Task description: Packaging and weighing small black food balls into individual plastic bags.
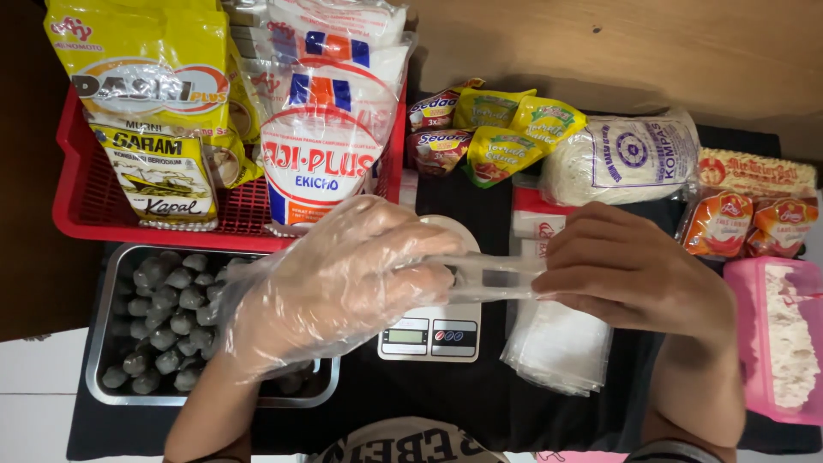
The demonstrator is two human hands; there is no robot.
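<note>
My left hand (330, 283) wears a thin clear plastic glove and pinches one end of a small clear plastic bag (493, 279). My bare right hand (626, 270) grips the bag's other end. Both hands hold the bag just above a small white digital kitchen scale (431, 334). A steel tray (107, 381) of several dark grey-green balls (163, 304) sits under my left wrist. A stack of clear plastic bags (557, 347) lies below my right hand.
A red basket (86, 206) at back left holds yellow and white seasoning packs. Sauce sachets (497, 129), a white noodle bag (621, 159) and orange packets (754, 225) line the back. A pink tub (746, 343) of white flakes stands at right. A black mat (454, 403) covers the table.
</note>
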